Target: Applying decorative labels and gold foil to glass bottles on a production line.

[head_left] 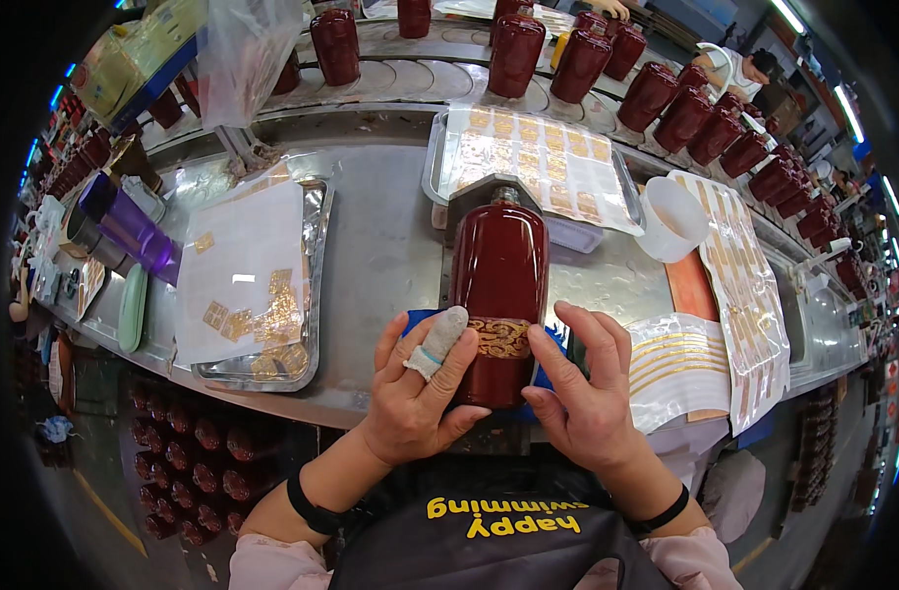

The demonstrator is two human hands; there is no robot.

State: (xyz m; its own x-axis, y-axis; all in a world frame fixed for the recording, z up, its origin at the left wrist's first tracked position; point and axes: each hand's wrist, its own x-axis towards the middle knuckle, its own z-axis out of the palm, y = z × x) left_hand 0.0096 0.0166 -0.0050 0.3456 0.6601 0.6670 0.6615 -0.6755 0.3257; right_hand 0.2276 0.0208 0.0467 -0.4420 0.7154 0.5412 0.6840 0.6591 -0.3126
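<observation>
A glossy dark red bottle (499, 258) lies in front of me, neck pointing away, resting on a dark stand (461, 208). Around its lower part runs a gold patterned decal band (502, 337). My left hand (417, 388) is closed against the bottle's left side, its thumb by the base. A pale cloth finger cot (443, 336) covers one left finger, which presses at the decal's left end. From the right, my right hand (589, 388) touches the decal's right end with a fingertip, its fingers apart. Some blue material under the bottle is mostly hidden.
Gold decal pieces lie on a sheet on the left metal tray (317, 285). Decal sheets (528, 147) fill the far tray. At right are a white cup (671, 218) and curved strips (680, 359). A purple bottle (130, 228) stands left. Red bottles (516, 54) line the conveyor beyond.
</observation>
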